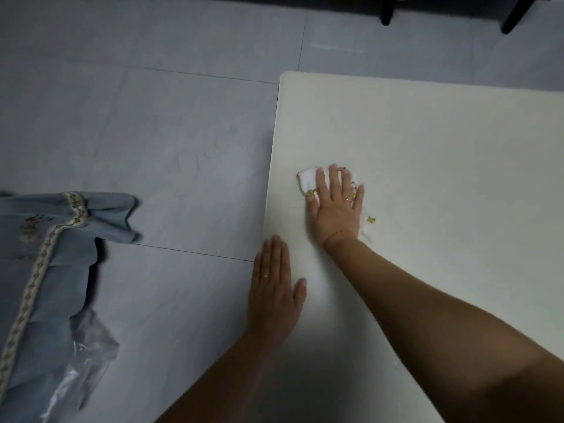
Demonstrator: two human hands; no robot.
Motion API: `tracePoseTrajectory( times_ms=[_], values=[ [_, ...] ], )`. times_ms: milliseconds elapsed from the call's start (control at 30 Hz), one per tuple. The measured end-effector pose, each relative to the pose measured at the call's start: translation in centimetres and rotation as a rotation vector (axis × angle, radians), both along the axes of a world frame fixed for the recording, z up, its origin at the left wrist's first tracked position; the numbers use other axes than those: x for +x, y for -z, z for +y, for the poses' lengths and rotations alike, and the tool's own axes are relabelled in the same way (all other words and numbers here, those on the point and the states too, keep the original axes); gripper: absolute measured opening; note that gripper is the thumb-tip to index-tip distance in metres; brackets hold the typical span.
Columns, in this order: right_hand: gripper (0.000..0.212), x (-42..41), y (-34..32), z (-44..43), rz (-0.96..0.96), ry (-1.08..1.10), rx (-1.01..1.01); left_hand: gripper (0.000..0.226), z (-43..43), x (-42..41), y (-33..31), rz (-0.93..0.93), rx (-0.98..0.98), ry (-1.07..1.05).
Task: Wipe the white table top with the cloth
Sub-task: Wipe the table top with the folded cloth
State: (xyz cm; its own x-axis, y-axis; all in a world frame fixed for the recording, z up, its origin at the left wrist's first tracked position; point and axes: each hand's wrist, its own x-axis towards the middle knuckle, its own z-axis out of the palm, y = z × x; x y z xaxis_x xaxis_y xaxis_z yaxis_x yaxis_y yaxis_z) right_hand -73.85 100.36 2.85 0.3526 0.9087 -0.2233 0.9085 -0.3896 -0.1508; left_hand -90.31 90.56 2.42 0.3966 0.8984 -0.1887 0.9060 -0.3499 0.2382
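The white table top [442, 154] fills the right half of the view, with its left edge running down the middle. A small white cloth [306, 178] with yellow printed marks lies on it near that left edge. My right hand [335, 209] presses flat on the cloth with straight fingers, covering most of it; bits of cloth show past the fingertips and beside the wrist. My left hand [274, 288] rests flat on the table's left edge, fingers straight, holding nothing.
Grey tiled floor [137, 117] lies left of the table. A pale blue fabric with patterned trim [52, 264] and a clear plastic bag [88, 355] sit at the lower left. Dark furniture legs [386, 13] stand at the top right.
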Motion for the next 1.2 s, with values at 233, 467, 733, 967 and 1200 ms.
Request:
tracePoseTrajectory(
  times_ms=[233, 467, 733, 967, 1200],
  values=[
    [0.058, -3.7, 0.1, -0.7, 0.080, -0.511, 0.054, 0.072, 0.0, 0.2, 0.6, 0.001, 0.009, -0.031],
    [0.065, -0.4, 0.8, 2.4, 0.017, -0.026, 0.086, 0.070, 0.7, 0.0, 0.4, -0.062, 0.025, 0.029],
    [0.056, 1.3, 0.8, 4.1, -0.045, -0.471, 0.119, 0.069, 7.6, 1.0, 0.2, -0.053, 0.073, 0.008],
    [0.055, -2.3, 0.3, 6.7, -0.004, -0.032, 0.061, 0.069, 8.8, 2.0, 1.1, -0.073, 0.087, 0.085],
    [0.056, 3.3, 0.9, 8.6, -0.050, -0.221, 0.087, 0.070, 8.8, 1.8, 1.0, -0.073, 0.093, 0.095]
  ],
)
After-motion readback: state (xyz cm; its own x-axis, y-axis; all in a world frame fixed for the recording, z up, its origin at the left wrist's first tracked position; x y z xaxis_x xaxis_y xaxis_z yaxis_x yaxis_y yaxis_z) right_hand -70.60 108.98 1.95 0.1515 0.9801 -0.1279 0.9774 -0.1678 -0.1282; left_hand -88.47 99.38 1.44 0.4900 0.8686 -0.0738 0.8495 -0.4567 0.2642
